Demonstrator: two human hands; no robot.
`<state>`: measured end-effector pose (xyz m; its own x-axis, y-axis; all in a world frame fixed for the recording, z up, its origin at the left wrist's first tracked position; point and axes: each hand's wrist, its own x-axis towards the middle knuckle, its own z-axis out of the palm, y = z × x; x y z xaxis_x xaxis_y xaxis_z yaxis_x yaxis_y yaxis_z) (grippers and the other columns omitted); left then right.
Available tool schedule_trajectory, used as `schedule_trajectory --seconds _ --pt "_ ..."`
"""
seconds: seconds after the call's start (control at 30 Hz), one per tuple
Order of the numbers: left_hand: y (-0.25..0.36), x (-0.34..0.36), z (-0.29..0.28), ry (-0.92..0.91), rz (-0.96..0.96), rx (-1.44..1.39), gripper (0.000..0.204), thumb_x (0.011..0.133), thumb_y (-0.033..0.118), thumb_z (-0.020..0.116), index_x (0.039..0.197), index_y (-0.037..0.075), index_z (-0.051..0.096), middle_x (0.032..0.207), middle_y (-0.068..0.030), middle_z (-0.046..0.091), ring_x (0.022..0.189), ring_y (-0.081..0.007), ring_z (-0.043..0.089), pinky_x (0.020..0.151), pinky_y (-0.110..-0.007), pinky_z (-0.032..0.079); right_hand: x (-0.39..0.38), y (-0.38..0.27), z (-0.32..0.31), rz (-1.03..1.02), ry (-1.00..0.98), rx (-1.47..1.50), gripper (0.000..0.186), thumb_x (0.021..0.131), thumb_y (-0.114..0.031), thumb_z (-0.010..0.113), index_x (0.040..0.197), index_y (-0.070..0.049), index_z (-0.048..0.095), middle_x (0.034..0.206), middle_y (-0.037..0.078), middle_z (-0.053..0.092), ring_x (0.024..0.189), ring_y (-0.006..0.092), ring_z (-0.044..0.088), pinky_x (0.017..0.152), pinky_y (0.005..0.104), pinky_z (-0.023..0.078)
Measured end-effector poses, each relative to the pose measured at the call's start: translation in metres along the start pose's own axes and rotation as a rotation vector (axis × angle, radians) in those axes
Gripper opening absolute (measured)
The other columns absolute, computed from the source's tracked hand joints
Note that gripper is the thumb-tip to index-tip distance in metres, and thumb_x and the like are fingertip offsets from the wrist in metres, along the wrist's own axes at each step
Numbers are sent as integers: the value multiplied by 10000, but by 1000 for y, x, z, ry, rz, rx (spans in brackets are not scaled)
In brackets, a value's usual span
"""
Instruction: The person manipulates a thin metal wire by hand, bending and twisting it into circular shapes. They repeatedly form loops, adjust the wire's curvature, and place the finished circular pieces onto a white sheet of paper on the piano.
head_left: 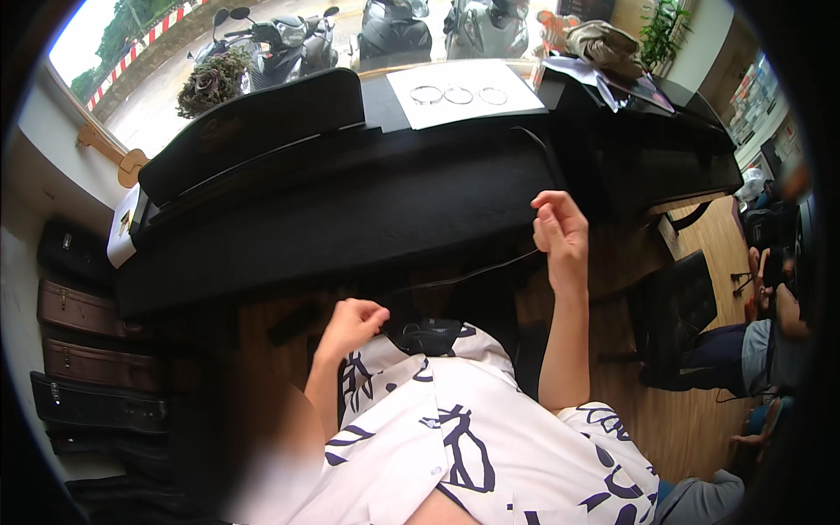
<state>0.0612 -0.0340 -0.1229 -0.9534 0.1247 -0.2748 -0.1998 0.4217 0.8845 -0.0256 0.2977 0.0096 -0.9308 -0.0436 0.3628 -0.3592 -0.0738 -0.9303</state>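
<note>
A thin, pale strand [472,275], like a wire or string, stretches across the gap in front of my lap. My right hand [563,241] is raised at the table's edge, its fingers pinched on the strand. Lower and to the left, my left hand [352,325] is closed near my waist. The strand runs toward it, but its end there is too faint to follow. Beyond my right hand, a thin curved piece [530,134] shows against the black table [350,197]. A white sheet [516,101] at the back carries three thin rings or coils [458,95].
A black upright panel [254,131] stands at the table's left. Cloth and papers [604,52] lie at the back right. Several brown and black cases [87,311] are stacked at left. A black chair [678,302] and seated people [757,350] are to the right. Scooters [293,44] stand outside.
</note>
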Motion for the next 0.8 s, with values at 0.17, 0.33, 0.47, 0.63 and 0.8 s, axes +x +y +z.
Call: schedule_trajectory --seconds 0.17,0.33,0.47,0.63,0.8 --pt "-9 -4 -31 164 121 -286 236 951 122 664 768 -26 684 676 -26 662 624 -62 606 589 -225 496 -21 10 -42 68 280 -140 97 1012 -109 567 1077 -58 618 689 -97 389 536 -21 280 467 182 203" --pt "-22 8 -16 -17 102 -318 194 927 99 690 790 -10 606 752 -37 673 677 -74 637 638 -226 531 -53 33 -91 235 278 -299 133 1017 -117 560 1075 -34 645 631 -93 353 516 -7 242 465 208 169" --pt "-9 20 2 -115 -26 -150 113 911 35 665 862 -29 586 743 -54 668 648 -90 631 646 -232 535 -72 42 -108 448 238 -453 153 1006 -156 593 1068 -45 678 621 -98 356 516 -12 261 465 197 176" --pt "-28 26 -7 -346 -91 -134 71 923 42 654 937 -27 668 706 -44 660 626 -84 612 624 -218 524 -70 63 -124 511 265 -593 164 999 -169 606 1062 -48 697 660 -76 441 539 -5 326 482 191 237" --pt "-13 24 -14 -550 -59 -478 99 957 82 647 921 -8 666 708 -43 659 597 -77 610 574 -203 506 -59 70 -110 527 71 -992 253 971 -218 637 1130 -30 692 1047 94 703 956 168 662 853 289 503"
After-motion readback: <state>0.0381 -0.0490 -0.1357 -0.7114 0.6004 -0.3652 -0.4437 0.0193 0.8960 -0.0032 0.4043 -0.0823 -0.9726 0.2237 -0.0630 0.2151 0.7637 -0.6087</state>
